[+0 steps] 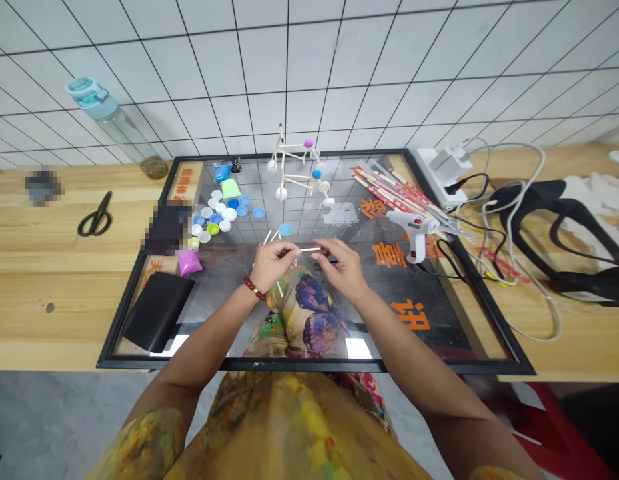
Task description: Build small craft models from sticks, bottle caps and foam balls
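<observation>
A short, thin wooden stick (310, 250) is held level above the glass panel (214, 313). One end is pinched between the thumb and fingers of my left hand (275, 265), which wears a beaded bracelet on the wrist. At the other end, the thumb and index finger of my right hand (343, 268) close around the tip. More loose sticks (280, 289) lie under and beside my left hand, partly hidden by it. Just beyond my hands sits a blue bottle cap (285, 229). Farther back stands a small stick frame (295, 179) with white, blue and pink pieces at its joints.
Left on the glass are several bottle caps (229, 214), clay packets (190, 263) and a black pouch (160, 311). Scissors (95, 215) and a bottle (120, 130) stay farther left. A glue gun (415, 235), wrapped sticks (392, 193), power strip (442, 179) and cables occupy the right.
</observation>
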A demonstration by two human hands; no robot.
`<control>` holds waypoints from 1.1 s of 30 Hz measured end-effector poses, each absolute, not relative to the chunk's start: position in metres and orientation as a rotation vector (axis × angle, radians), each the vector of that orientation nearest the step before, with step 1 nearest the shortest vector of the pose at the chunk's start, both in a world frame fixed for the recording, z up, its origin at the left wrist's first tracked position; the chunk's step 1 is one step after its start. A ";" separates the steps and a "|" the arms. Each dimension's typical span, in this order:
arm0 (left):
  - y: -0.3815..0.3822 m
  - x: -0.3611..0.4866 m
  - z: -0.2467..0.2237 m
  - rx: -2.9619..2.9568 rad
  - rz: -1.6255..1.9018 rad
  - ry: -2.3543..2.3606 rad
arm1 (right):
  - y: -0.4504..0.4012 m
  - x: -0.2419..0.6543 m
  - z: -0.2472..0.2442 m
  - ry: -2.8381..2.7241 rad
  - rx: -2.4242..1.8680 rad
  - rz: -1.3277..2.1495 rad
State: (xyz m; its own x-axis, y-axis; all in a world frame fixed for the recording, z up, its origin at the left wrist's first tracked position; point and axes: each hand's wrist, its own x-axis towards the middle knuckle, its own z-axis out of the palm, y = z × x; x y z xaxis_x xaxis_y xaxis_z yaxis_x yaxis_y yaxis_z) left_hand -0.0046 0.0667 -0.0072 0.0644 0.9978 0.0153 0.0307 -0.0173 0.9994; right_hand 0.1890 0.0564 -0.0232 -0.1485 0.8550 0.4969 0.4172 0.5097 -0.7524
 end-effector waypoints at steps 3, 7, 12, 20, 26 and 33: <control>0.071 -0.013 -0.001 1.205 1.258 1.202 | 0.057 0.192 -0.025 -1.709 -1.109 0.507; 0.079 -0.022 0.000 1.069 1.439 1.222 | 0.069 0.201 -0.026 -1.655 -1.259 0.462; 0.090 -0.030 -0.011 0.911 1.509 1.250 | 0.109 0.212 -0.022 -1.770 -1.422 0.433; 0.102 -0.039 -0.020 0.662 1.631 1.192 | 0.155 0.205 -0.039 -1.508 -1.648 0.377; 0.104 -0.039 -0.024 0.651 1.639 1.166 | 0.169 0.202 -0.049 -1.485 -1.721 0.365; 0.104 -0.039 -0.022 0.662 1.636 1.211 | 0.194 0.211 -0.051 -1.583 -1.806 0.266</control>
